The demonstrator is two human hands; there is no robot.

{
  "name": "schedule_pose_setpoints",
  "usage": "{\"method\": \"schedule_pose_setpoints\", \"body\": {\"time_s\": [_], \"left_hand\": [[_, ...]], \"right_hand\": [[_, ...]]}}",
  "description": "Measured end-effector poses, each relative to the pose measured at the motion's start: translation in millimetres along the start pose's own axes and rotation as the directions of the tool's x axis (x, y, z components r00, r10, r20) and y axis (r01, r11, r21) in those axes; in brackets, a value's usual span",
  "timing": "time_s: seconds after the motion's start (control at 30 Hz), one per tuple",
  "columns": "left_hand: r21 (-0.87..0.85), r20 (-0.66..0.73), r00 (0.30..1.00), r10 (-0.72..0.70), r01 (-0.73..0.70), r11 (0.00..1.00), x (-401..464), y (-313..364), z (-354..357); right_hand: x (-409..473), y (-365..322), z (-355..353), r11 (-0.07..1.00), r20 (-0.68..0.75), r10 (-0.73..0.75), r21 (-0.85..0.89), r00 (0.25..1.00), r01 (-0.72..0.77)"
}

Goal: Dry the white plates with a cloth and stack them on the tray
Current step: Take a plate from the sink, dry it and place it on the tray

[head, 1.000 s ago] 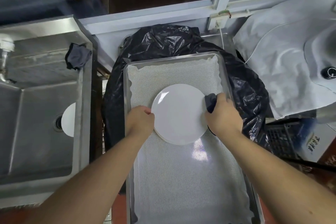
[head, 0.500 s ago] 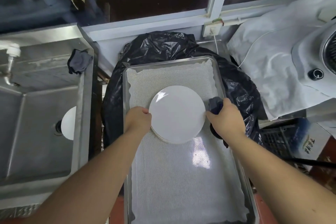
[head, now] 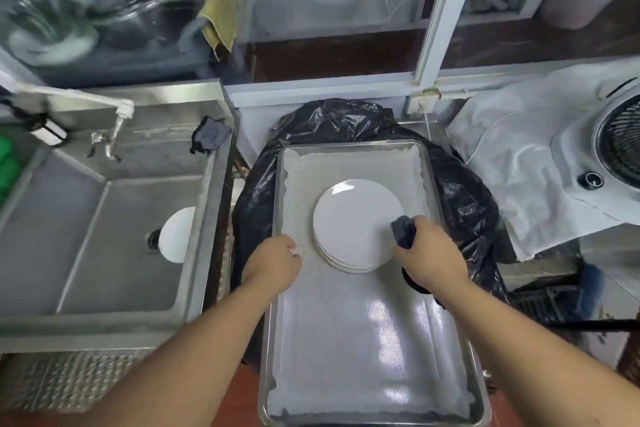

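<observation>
A small stack of white plates (head: 356, 224) lies flat on the lined tray (head: 349, 419), in its far half. The plates are round, so they have no long axis and point no particular way; their faces turn straight up toward the camera. At least three rims show at the near edge of the stack.

The right hand (head: 429, 253) sits at the stack's near right edge, its fingers curled around a bunched dark blue cloth (head: 403, 230). The cloth touches or overlaps the top plate's rim. From this hand the stack lies to the left and slightly farther away.

The left hand (head: 273, 262) hangs just beside the stack's left edge, over the tray liner, apart from the plates. Its fingers are loosely bent and hold nothing.

Well to the left of the left hand, one more white plate (head: 176, 234) rests in the steel sink (head: 104, 322), partly hidden behind the sink wall. The left hand is the nearer one to it, so the next plate probably falls to that hand while the right hand keeps hold of the cloth.

A black plastic bag (head: 464, 204) lies under the tray.
</observation>
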State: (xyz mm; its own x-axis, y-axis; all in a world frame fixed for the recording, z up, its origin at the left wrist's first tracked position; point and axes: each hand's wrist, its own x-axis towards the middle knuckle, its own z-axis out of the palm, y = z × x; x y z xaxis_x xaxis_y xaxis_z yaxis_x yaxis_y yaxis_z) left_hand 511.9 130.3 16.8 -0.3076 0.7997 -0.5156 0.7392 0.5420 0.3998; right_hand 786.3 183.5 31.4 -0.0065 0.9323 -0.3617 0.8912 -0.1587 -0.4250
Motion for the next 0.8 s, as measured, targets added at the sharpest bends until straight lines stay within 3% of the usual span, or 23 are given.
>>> {"method": "schedule_pose_setpoints", "body": {"time_s": [0.2,0.4,0.57,0.8], "left_hand": [[0.153,-0.072,0.993,0.097,-0.085,0.985,-50,-36,-23],[0.126,-0.146,0.986,0.087,-0.069,0.990,-93,-108,-53],[0.137,-0.203,0.977,0.062,-0.034,0.990,-147,-206,-84],[0.086,-0.287,0.954,-0.085,0.114,0.990,-231,-371,-118]], "right_hand": [[-39,-42,7,0.985,0.041,-0.122,-0.118,0.992,0.126],[-86,-114,34,0.946,0.093,-0.244,-0.198,0.965,0.258],[-148,-194,82,0.864,0.143,-0.387,-0.288,0.911,0.412],[-239,-290,181,0.735,0.278,-0.524,-0.330,0.805,0.592]]}}
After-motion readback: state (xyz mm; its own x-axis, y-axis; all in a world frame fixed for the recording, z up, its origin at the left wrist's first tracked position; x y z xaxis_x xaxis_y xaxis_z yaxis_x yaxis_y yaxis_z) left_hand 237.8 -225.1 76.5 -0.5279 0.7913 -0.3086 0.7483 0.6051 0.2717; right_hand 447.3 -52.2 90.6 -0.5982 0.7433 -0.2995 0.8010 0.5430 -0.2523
